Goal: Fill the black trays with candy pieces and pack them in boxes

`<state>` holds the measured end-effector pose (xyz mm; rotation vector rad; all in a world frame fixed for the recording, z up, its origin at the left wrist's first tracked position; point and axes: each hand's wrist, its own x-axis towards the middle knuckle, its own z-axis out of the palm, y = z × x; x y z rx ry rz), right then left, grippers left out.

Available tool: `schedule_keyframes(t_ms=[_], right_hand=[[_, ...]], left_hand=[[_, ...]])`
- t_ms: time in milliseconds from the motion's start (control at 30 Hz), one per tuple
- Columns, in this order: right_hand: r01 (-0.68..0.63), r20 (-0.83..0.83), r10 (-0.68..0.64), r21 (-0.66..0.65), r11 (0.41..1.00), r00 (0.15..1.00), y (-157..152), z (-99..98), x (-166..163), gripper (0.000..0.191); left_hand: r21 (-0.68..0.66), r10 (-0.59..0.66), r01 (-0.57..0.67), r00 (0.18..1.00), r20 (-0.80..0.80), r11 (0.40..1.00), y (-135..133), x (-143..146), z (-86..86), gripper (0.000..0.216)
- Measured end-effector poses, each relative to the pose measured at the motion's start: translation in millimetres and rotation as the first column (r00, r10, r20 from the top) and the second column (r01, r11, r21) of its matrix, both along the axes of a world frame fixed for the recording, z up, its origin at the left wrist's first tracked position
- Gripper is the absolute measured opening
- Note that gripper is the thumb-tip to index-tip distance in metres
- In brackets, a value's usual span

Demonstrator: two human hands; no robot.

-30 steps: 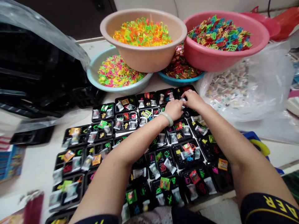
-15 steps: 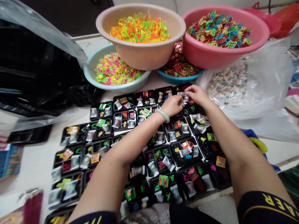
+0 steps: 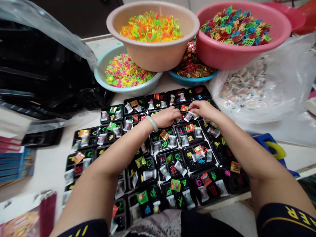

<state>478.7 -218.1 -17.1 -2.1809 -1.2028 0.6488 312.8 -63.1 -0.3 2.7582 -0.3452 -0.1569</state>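
Rows of black compartment trays (image 3: 172,164) hold small bright plastic shapes and wrapped sweets. My left hand (image 3: 168,117), with a pale bangle (image 3: 151,123) at its wrist, reaches over a tray in the second row from the back. Its fingers are curled together; what they hold, if anything, is hidden. Just to the right, my right hand (image 3: 201,108) is closed in a pinch at a clear-wrapped candy (image 3: 195,116) over the same row. Another clear-wrapped candy (image 3: 188,116) lies beside it, below a red packet (image 3: 184,108).
Behind the trays stand a peach basin (image 3: 155,56), a pink basin (image 3: 237,54), a pale blue basin (image 3: 130,90) and a blue basin (image 3: 192,80). A clear bag of wrapped sweets (image 3: 247,82) lies right. Stacked black trays (image 3: 37,72) stand left; a blue tape dispenser (image 3: 268,143) sits right.
My left hand has moved left, away from my right hand. My right hand has come nearer from the back-row tray to the second row. The view has shifted slightly.
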Motion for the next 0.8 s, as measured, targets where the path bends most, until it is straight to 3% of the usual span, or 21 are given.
schedule_keyframes(t_ms=[133,233,367,600,700,800], right_hand=[[0.052,-0.070,-0.049,0.037,0.998,0.996,-5,-2.0,9,0.022],[0.150,-0.068,-0.143,0.124,0.981,0.987,-5,2.2,31,0.027],[0.251,0.086,-0.290,0.306,0.918,0.953,12,6.8,61,0.025],[0.099,0.138,-0.124,0.174,0.980,0.983,52,-9.8,58,0.032],[0.106,0.215,-0.152,0.212,0.972,0.965,31,3.2,59,0.034],[0.113,0.236,-0.161,0.206,0.972,0.958,-14,30.7,63,0.030]], left_hand=[[-0.034,0.001,-0.003,0.999,-0.034,0.999,3,0,2.8,0.034],[-0.137,0.105,-0.098,0.993,0.046,0.986,9,-2,4.1,0.028],[-0.279,0.295,-0.240,0.940,0.172,0.930,13,0,2.6,0.020],[-0.324,0.316,-0.258,0.938,0.144,0.910,9,1,2.2,0.017],[-0.338,0.334,-0.273,0.933,0.136,0.901,13,-4,0.2,0.016],[-0.363,0.357,-0.288,0.924,0.139,0.886,21,-9,-2.7,0.015]])
